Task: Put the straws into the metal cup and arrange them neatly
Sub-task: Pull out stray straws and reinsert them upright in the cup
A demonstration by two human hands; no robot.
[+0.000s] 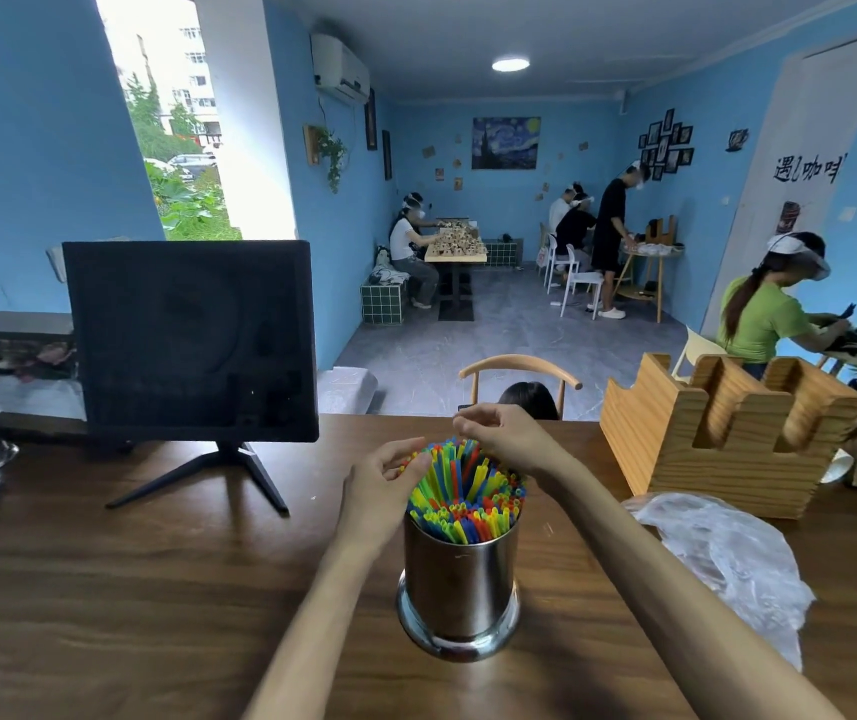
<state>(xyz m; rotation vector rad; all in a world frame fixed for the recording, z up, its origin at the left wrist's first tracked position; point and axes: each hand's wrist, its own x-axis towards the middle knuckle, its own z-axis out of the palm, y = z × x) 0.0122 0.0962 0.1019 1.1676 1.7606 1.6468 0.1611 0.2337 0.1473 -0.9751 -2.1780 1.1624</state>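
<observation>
— What is in front of you, biggest things first?

— A long brown wooden table [130,589] runs across my view. On its left stands a dark monitor [189,340] on a splayed stand, its back to me. On the right sits a wooden holder [717,433] with deep slots, and nearer me a crumpled clear plastic bag [727,553].

— And the cup?

— The metal cup [460,579] stands upright in the middle of the table, between my forearms. It is packed with colourful straws [468,496]: green, blue, yellow, red. Some at the back rise higher than the rest.

— What are your hands doing?

— My left hand [382,478] has its fingers curled against the straws on the left side. My right hand [506,433] is above the tall straws at the back, fingertips bunched narrowly together; whether they pinch a straw I cannot tell.
</observation>
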